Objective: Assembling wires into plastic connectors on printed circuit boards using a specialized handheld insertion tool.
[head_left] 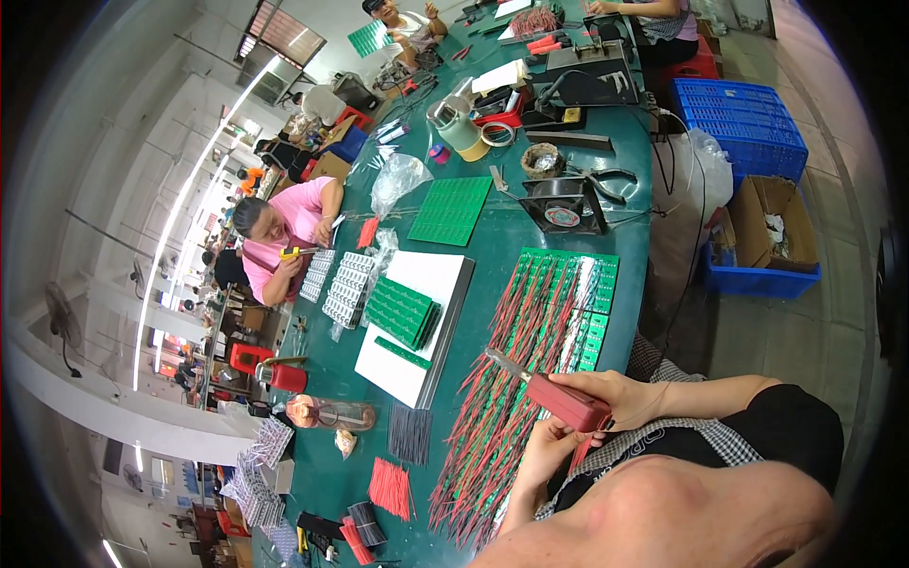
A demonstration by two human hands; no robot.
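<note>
My right hand (620, 393) is closed around a red, box-shaped hand tool (568, 401) with a long narrow metal nose; its exact kind does not show. Beneath the tool, my left hand (547, 454) has its fingers bent against the tool's underside, beside a narrow red piece that hangs down. The metal nose points over a row of green circuit boards (595, 284). Many thin red and black wires (502, 417) lie across those boards in long, dense rows. Part of the left hand's grip is hidden by the tool.
Beyond the wires, a stack of green boards (402, 312) rests on a white slab (437, 364). Bundles of red wires (391, 488) and dark wires (409, 435) lie nearby. A small fan (563, 210) and pliers (606, 185) stand farther along. Across the table sits a person in pink (298, 213).
</note>
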